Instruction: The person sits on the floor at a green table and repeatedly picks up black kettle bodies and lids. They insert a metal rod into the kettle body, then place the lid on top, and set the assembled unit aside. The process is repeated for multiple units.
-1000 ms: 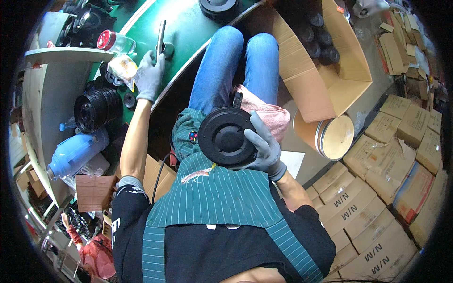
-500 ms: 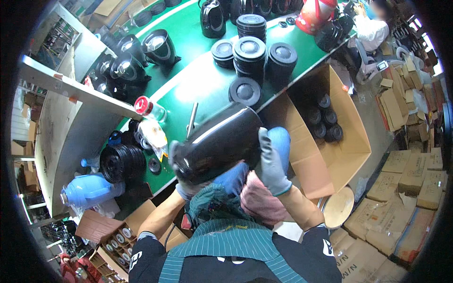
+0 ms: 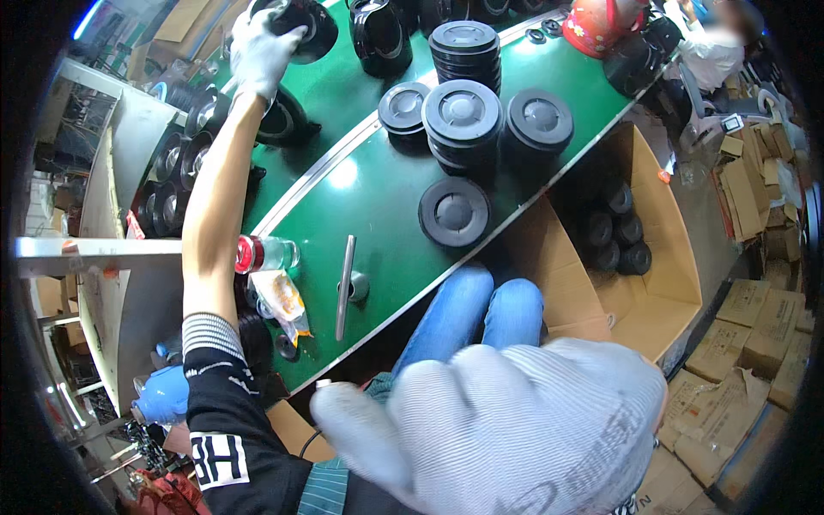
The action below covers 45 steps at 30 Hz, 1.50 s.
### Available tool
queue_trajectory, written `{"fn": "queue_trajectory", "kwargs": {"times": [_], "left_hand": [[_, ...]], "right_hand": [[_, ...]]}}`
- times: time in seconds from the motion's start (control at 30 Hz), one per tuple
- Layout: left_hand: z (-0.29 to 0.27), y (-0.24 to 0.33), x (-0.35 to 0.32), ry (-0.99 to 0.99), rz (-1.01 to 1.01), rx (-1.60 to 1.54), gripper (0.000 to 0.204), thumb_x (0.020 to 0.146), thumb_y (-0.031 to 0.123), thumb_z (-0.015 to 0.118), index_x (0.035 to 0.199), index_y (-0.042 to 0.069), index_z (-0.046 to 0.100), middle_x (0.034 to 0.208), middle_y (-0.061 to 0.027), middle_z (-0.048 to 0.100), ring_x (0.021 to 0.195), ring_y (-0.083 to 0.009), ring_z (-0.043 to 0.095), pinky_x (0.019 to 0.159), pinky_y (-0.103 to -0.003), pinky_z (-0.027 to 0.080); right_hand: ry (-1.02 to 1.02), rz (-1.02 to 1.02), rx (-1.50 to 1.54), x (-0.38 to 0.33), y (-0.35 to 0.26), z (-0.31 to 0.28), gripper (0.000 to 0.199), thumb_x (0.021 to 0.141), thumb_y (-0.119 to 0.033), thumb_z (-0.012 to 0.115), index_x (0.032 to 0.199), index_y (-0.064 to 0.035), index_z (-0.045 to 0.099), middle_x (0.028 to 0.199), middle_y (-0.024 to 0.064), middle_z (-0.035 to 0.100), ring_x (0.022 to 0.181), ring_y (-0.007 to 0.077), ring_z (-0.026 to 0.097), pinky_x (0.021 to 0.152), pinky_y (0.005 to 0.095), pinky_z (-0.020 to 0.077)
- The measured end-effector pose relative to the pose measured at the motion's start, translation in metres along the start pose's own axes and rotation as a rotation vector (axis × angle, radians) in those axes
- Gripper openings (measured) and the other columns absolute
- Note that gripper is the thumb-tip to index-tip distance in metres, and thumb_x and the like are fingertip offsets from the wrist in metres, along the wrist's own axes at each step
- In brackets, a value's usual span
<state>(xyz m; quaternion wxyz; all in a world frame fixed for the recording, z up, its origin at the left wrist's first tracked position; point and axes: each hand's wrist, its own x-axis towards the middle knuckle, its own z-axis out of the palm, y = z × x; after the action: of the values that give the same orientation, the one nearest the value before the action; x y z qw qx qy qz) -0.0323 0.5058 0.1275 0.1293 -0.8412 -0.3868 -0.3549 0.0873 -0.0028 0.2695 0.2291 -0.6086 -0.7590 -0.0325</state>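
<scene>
Now left hand (image 3: 257,43) far out, clasping a black housing (image 3: 300,17); right hand (image 3: 515,429) newly empty, spread open.

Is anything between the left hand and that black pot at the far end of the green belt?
No. The left hand is already on the black pot, gloved fingers wrapped over its near side. The right hand is raised close to the camera, away from it.
</scene>
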Motion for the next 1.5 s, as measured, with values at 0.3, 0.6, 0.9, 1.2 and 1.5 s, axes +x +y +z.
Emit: {"fn": "queue_trajectory", "kwargs": {"times": [0.3, 0.6, 0.9, 1.2, 1.5], "left_hand": [[0.175, -0.053, 0.037, -0.365, -0.100, -0.023, 0.081, 0.086, 0.052, 0.086, 0.152, 0.011, 0.062, 0.144, -0.0228, 0.067, 0.138, -0.0375, 0.061, 0.117, -0.046, 0.048], [0.011, -0.054, 0.002, -0.518, -0.033, -0.083, 0.055, 0.099, 0.046, 0.074, 0.138, 0.007, 0.071, 0.137, -0.0161, 0.073, 0.120, -0.0315, 0.073, 0.103, -0.038, 0.055], [-0.036, -0.042, -0.151, -0.547, -0.043, 0.296, 0.034, 0.085, 0.030, 0.086, 0.114, 0.014, 0.077, 0.115, -0.0138, 0.072, 0.110, -0.0331, 0.072, 0.092, -0.047, 0.059], [-0.185, 0.031, -0.164, -0.380, 0.255, -0.030, 0.032, 0.082, 0.011, 0.084, 0.111, 0.009, 0.072, 0.110, -0.0121, 0.069, 0.108, -0.0340, 0.068, 0.092, -0.045, 0.057], [-0.342, 0.131, -0.216, -0.744, 0.515, -0.600, 0.029, 0.082, 0.008, 0.084, 0.108, 0.009, 0.072, 0.111, -0.0091, 0.068, 0.113, -0.0317, 0.069, 0.094, -0.043, 0.058]], "right_hand": [[-0.116, 0.189, 0.177, 0.029, 0.060, 0.025, 0.033, 0.077, -0.037, 0.087, 0.070, -0.0124, 0.066, 0.058, 0.0024, 0.056, 0.053, 0.0210, 0.061, 0.048, 0.0376, 0.0451], [-0.241, 0.331, 0.221, 0.036, 0.040, 0.010, 0.030, 0.070, -0.032, 0.089, 0.066, -0.0148, 0.065, 0.054, 0.0002, 0.054, 0.047, 0.0186, 0.056, 0.047, 0.0355, 0.0406], [0.097, -0.029, 0.175, -0.018, -0.018, 0.006, 0.040, 0.091, -0.045, 0.085, 0.075, -0.0126, 0.067, 0.074, 0.0021, 0.069, 0.055, 0.0166, 0.063, 0.050, 0.0297, 0.0487], [-0.027, 0.097, 0.244, -0.038, 0.002, 0.088, 0.047, 0.097, -0.036, 0.076, 0.132, -0.0063, 0.070, 0.133, 0.0153, 0.072, 0.110, 0.0347, 0.073, 0.094, 0.0470, 0.0570], [0.138, -0.320, 0.468, -0.053, 0.013, 0.102, 0.061, 0.075, -0.016, 0.094, 0.127, -0.0157, 0.062, 0.156, 0.0168, 0.056, 0.151, 0.0411, 0.048, 0.121, 0.0556, 0.0414]]}}
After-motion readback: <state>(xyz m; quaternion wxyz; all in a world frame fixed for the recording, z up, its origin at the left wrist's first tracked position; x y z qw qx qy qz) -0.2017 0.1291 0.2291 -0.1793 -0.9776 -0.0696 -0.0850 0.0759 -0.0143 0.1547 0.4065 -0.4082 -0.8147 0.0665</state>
